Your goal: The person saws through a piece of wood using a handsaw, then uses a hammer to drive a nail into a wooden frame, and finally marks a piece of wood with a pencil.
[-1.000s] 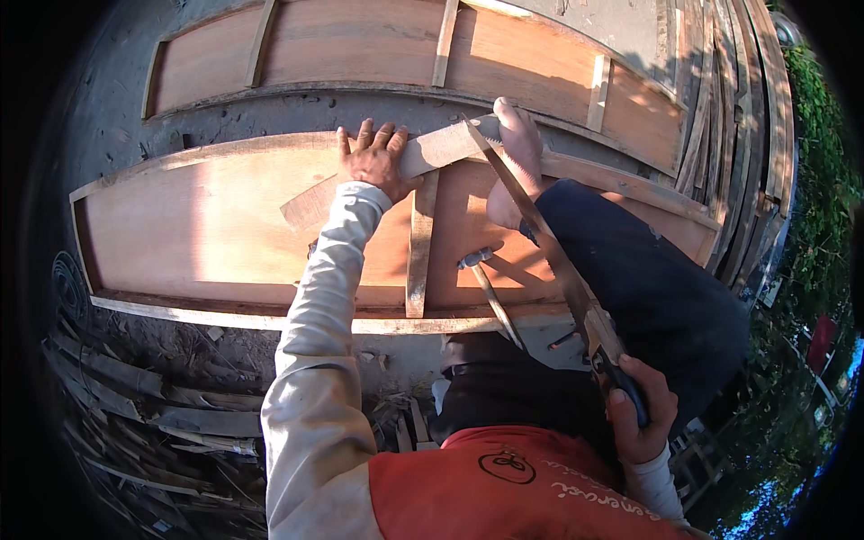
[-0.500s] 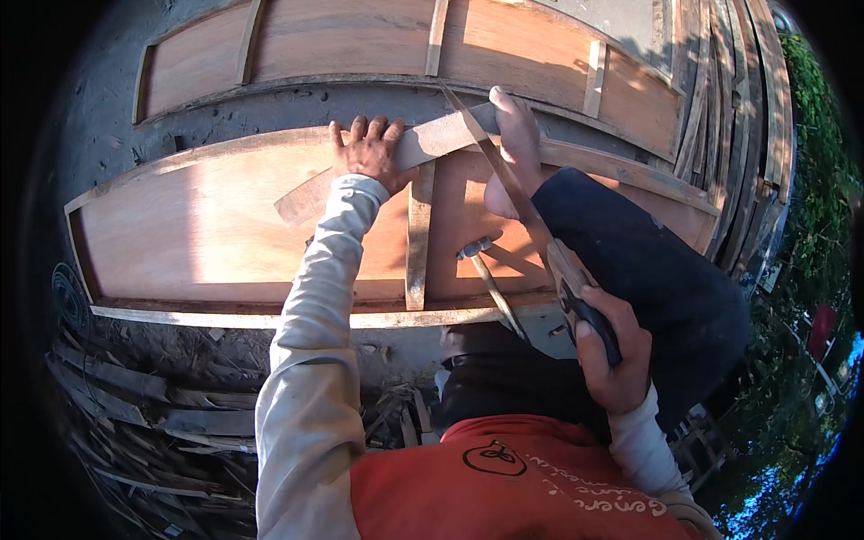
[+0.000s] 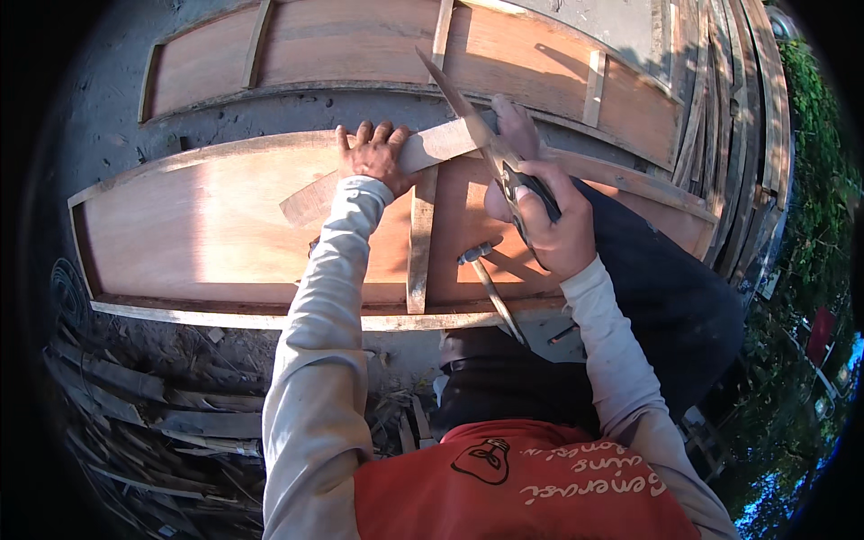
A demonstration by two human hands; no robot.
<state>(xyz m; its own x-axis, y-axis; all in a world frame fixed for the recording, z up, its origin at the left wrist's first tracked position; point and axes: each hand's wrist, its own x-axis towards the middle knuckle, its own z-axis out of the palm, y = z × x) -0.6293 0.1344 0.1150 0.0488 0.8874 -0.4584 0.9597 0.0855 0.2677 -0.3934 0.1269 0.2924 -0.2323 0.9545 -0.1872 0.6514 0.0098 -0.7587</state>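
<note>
A short wooden board (image 3: 441,146) lies slanted across the far rail and cross brace of the nearer framed plywood panel (image 3: 243,225). My left hand (image 3: 372,162) holds it from above, fingers spread over its far edge. A handsaw (image 3: 447,88) is in the closed grip of my right hand (image 3: 555,218). Its blade crosses the board near the right end and points away to the far left. My bare foot (image 3: 516,130) is at that end, just right of the blade. A hammer (image 3: 486,279) leans over the panel's near rail, below the saw.
Another framed plywood panel (image 3: 351,45) lies beyond the nearer one. Long planks (image 3: 756,108) are stacked at the right, beside green plants (image 3: 819,135). Wood scraps (image 3: 162,405) cover the ground at the lower left, near a coiled hose or cable (image 3: 67,290).
My right hand has pushed the saw forward and to the left, so its handle is now close to the board. My left hand and the board stay nearly in place.
</note>
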